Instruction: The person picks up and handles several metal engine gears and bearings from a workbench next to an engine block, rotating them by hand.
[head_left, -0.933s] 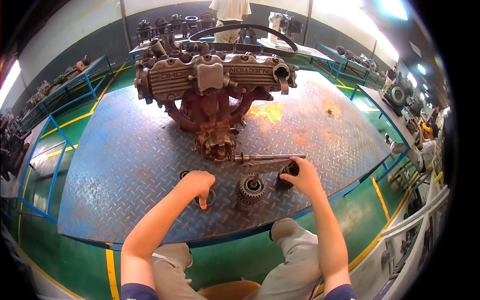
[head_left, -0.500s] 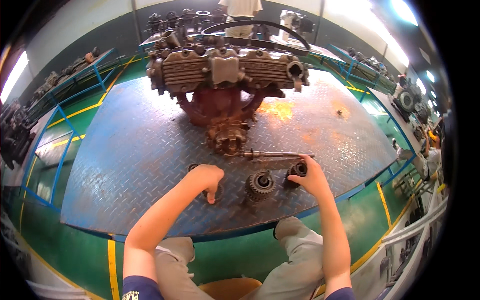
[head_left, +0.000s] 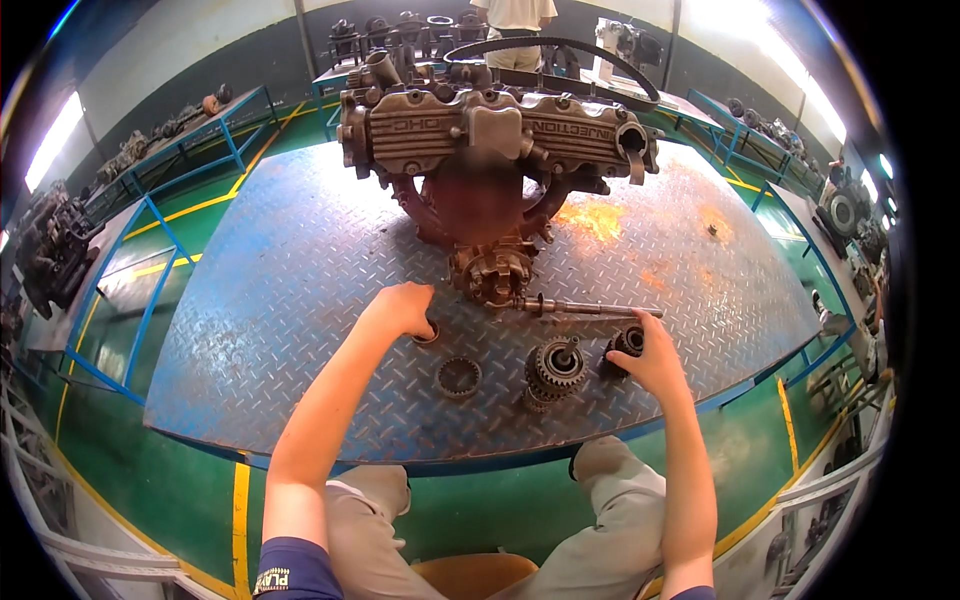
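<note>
My left hand has its fingers curled on a small metal ring, partly hidden beneath them. In front of it a flat toothed ring lies on the steel tabletop. My right hand grips a dark gear at the right, fingers along its top and thumb at its side. Between the hands stands a gear assembly with a spindle in its middle. Behind, a long metal shaft lies beside the rusty housing below a large engine with a blurred patch on its middle.
A black belt lies over the engine's top. A person stands behind it. Blue-framed benches with parts line both sides. My legs are below the table's near edge, over a green floor with yellow lines.
My left hand has moved back from the toothed ring to the smaller ring, uncovering the toothed one. My right hand stays on its gear. The whole view has shifted slightly rightward.
</note>
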